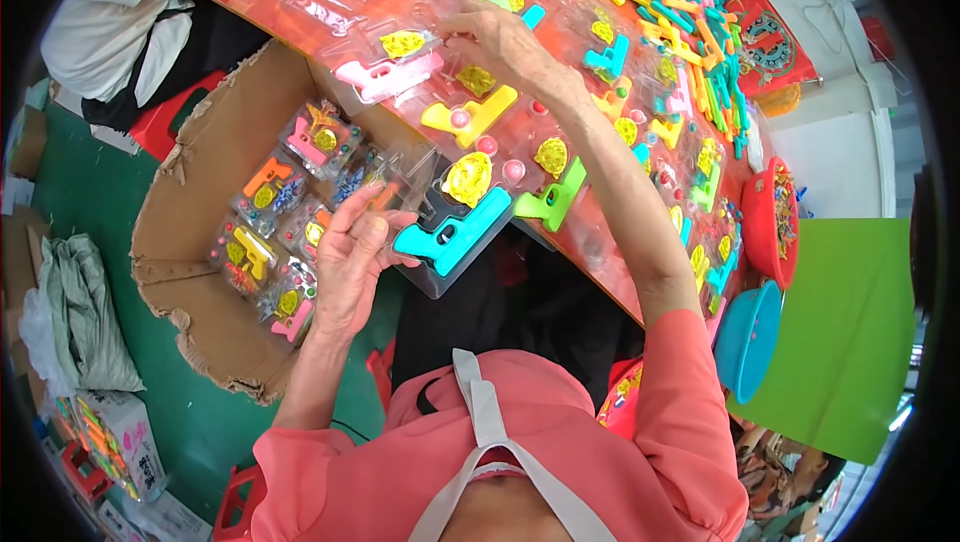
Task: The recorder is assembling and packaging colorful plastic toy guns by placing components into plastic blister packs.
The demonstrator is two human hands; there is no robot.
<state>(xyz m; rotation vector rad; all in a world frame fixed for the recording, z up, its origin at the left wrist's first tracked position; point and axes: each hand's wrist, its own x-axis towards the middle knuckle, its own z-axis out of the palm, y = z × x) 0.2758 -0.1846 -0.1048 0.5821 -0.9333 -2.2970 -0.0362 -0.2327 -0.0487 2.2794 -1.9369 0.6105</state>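
Note:
My left hand (350, 260) pinches the edge of a clear plastic blister tray (436, 282) at the table's near edge. In that tray lie a blue toy gun (455, 232) and a round yellow piece (467, 178). My right hand (500, 40) is stretched over the table with bent fingers, beside a tray with a pink toy gun (388, 76) and a yellow piece (402, 43). What its fingertips grip, if anything, I cannot make out. Close by lie a yellow toy gun (470, 118) and a green toy gun (553, 198).
A cardboard box (185, 232) on the left holds several packed toy sets. Loose coloured toy guns (690, 22) are heaped at the table's far right. A red basin (762, 217) and a blue basin (748, 342) stand at the right. Another person's white sleeve (110, 22) shows top left.

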